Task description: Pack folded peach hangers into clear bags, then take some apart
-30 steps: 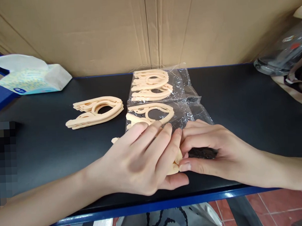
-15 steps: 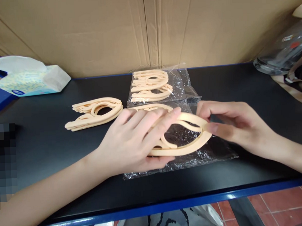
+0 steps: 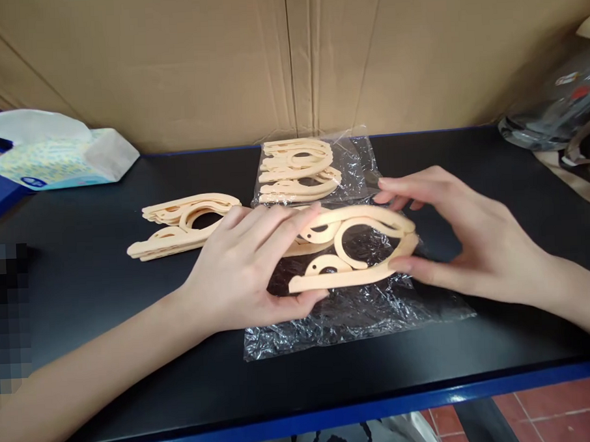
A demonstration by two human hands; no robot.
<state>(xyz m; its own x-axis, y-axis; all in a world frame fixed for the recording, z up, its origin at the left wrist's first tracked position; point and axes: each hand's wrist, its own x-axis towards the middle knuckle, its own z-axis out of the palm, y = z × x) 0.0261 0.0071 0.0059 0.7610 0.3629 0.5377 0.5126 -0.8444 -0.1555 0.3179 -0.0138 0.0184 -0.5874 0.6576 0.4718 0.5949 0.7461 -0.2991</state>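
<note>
Right hand (image 3: 476, 239) spread wider at hanger (image 3: 356, 279) — tissue-pack logo (image 3: 32, 182) illegible.

A second ago the hands sat close together over the hanger (image 3: 356, 277), mostly hiding it; now most of it shows. The left hand (image 3: 243, 269) has shifted left and back, overlapping the stack's (image 3: 178, 240) right end in view. The right hand (image 3: 471, 236) has moved farther from the left, its fingers now spread from its thumb. The near bag's (image 3: 300, 335) front edge has come into view.
</note>
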